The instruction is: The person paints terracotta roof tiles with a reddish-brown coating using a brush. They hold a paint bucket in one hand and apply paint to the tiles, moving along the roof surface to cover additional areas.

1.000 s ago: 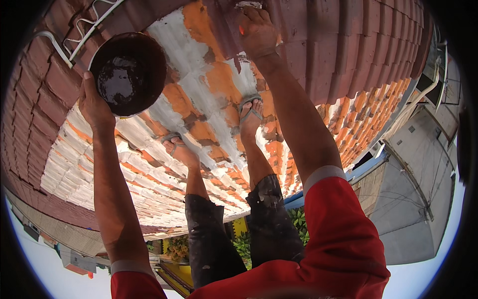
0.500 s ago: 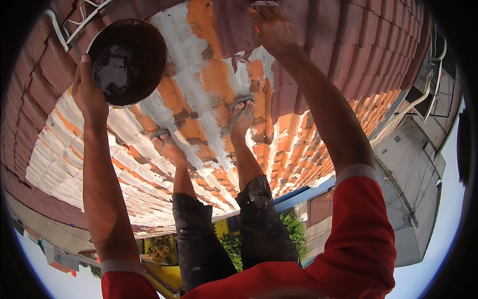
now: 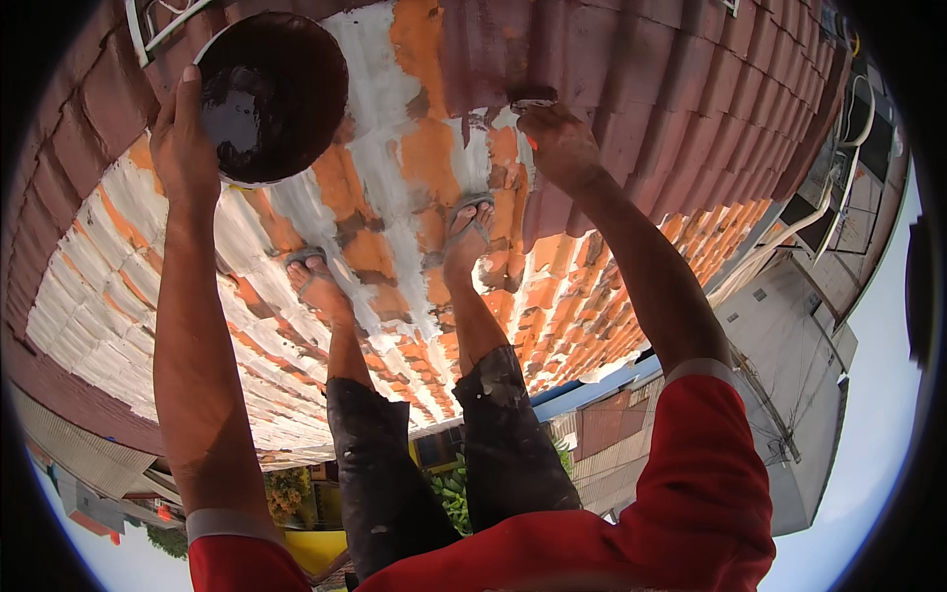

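Note:
My left hand (image 3: 184, 148) grips the rim of a round bucket (image 3: 321, 118) of dark maroon paint, its thumb over the near left edge. A glossy patch shows on the paint inside. In my right hand (image 3: 560, 148) is a paintbrush (image 3: 534, 100), its dark bristles against the roof tiles; the handle is mostly hidden by the fingers. Around the brush, the fresh maroon coat (image 3: 483, 59) ends in a ragged edge with drips over white and orange tiles (image 3: 429, 163).
My sandalled feet (image 3: 469, 222) stand on the sloping tiles below the brush. Maroon tiles (image 3: 671, 109) spread to the right, and a maroon band runs along the left. White pipes (image 3: 838, 187) and a grey wall (image 3: 779, 326) lie beyond the right edge. Green plants (image 3: 454, 493) show far below.
My right hand has drawn the brush down toward me, to the lower edge of the maroon coat. The bucket in my left hand has shifted slightly up and right in view.

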### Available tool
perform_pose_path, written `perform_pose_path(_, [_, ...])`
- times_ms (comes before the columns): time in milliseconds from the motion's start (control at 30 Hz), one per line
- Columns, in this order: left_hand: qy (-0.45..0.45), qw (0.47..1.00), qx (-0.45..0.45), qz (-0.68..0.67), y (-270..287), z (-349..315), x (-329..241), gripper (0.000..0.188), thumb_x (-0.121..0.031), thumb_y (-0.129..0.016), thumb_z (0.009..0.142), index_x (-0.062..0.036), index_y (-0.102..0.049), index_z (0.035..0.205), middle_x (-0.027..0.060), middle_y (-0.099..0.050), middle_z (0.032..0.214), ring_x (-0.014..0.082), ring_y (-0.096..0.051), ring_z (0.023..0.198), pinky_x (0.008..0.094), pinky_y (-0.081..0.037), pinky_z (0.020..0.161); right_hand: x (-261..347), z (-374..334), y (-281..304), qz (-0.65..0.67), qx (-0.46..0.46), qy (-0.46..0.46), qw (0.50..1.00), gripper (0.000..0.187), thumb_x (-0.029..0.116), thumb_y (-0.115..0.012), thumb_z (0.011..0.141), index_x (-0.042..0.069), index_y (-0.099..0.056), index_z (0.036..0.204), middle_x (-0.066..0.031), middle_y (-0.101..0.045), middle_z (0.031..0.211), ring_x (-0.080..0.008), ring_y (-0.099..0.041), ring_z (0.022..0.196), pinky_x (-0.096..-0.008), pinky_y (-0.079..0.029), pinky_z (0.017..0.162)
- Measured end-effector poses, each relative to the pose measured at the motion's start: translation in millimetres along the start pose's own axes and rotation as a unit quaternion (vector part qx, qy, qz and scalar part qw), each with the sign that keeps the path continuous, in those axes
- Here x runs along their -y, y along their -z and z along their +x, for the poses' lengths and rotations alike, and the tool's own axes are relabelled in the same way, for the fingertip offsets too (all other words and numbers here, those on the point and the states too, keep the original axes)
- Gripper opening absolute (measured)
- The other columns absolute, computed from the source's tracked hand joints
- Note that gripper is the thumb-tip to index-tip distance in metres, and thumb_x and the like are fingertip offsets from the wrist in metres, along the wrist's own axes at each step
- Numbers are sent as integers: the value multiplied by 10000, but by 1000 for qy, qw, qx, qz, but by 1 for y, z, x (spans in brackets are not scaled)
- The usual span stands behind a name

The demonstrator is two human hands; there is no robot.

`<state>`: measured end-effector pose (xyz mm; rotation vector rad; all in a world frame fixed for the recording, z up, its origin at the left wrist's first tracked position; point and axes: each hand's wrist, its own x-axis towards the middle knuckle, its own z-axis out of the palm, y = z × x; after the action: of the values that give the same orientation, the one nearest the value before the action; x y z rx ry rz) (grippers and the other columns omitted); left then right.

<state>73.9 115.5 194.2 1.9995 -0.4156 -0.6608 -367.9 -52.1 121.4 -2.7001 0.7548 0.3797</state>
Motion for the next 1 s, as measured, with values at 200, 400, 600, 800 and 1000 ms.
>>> perform_pose_path(200, [1,1000,-12,20,6,5,11,640,-555,-629,1069,12,-756,1338,171,-750,1259,263,-677,1154,384,-511,1063,-31,70,13,141,-220,-9,965,301,-2,-744,903,125,-780,1174,-100,-783,1254,-334,-740,1130,-424,-638,957])
perform_pose_path(400, [39,999,-13,0,9,6,17,656,-580,-646,1052,0,-760,1336,159,-747,1266,256,-677,1141,390,-512,1059,39,-18,17,186,-174,-133,958,291,27,-775,958,107,-769,1238,-120,-794,1243,-293,-783,1089,-393,-646,950])
perform_pose_path(600, [23,999,-18,-44,4,-7,13,625,-519,-665,1067,43,-742,1329,111,-766,1173,191,-675,1083,334,-518,1017,161,38,85,535,-221,-80,812,272,4,-732,1031,4,-744,1303,-117,-795,1264,-154,-754,1125,-287,-621,943])
perform_pose_path(800, [25,995,-14,-93,-6,-6,2,513,-427,-690,1072,39,-768,1272,67,-776,1087,136,-662,1013,290,-511,956,238,180,43,584,-217,-194,758,174,138,-782,963,37,-812,1101,-86,-816,965,-167,-753,875,-315,-591,819])
perform_pose_path(1000, [24,999,-11,-35,-11,-12,1,624,-502,-676,1064,49,-720,1354,130,-746,1227,203,-661,1135,340,-514,1020,262,215,8,526,-194,-261,786,177,195,-774,919,56,-819,1019,-178,-807,1004,-359,-781,912,-410,-606,864])
